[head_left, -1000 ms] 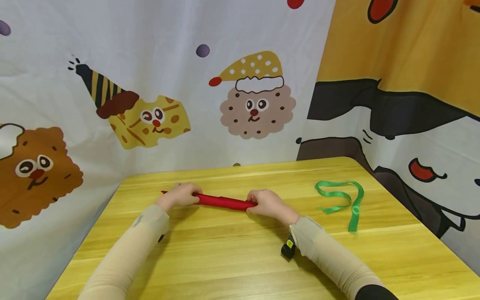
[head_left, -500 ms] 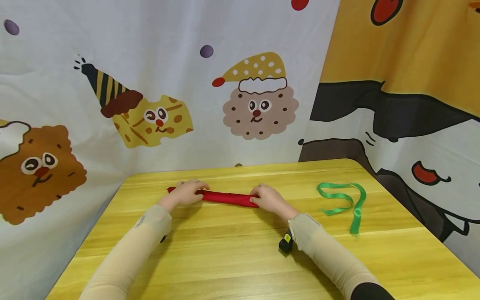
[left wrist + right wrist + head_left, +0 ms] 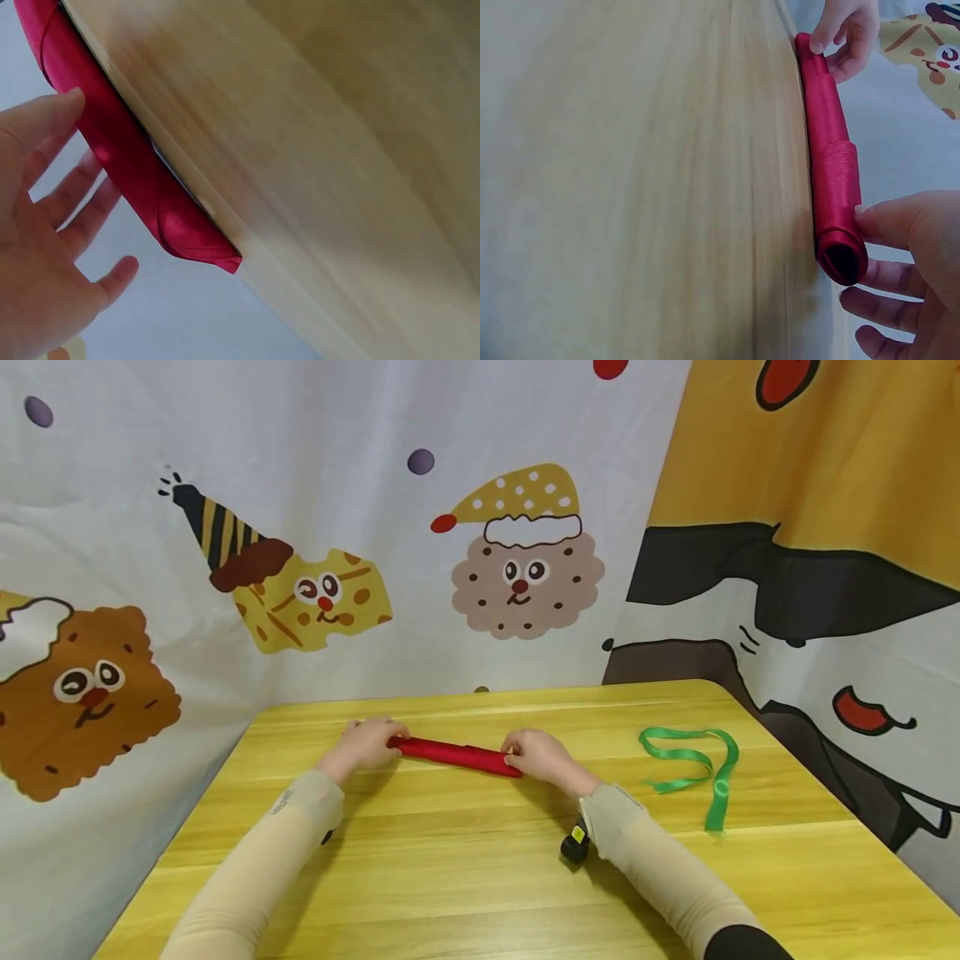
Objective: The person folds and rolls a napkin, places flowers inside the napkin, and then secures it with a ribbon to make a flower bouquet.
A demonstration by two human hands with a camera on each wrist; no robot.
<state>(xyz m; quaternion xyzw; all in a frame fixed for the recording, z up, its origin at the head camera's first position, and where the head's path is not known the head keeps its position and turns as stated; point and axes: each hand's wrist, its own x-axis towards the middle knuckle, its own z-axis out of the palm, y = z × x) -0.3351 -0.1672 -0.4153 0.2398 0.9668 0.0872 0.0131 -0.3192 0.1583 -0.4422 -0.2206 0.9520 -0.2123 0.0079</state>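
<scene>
A rolled-up red satin cloth point(image 3: 456, 753) lies lengthwise near the far side of the table, between both hands. The left hand point(image 3: 367, 743) holds its left end; in the left wrist view the thumb touches the roll point(image 3: 120, 142) and the other fingers pass behind it. At the opposite end, the right hand point(image 3: 543, 755) holds the cloth between thumb and fingers. The right wrist view shows the hollow, coiled near end of the roll point(image 3: 829, 150), the right thumb on its side and the lower fingers spread. There the left hand point(image 3: 851, 30) grips the far end.
A loose green ribbon point(image 3: 722, 785) lies curved on the wooden table point(image 3: 450, 868), to the right of the right hand. A black wrist camera point(image 3: 576, 845) hangs under the right wrist. Behind the table hangs a cartoon-printed curtain point(image 3: 420, 635).
The left hand has loosened its fingers, then closed them at the roll's left end, whose tip no longer shows beyond it. The right hand keeps its hold. The whole view has shifted slightly.
</scene>
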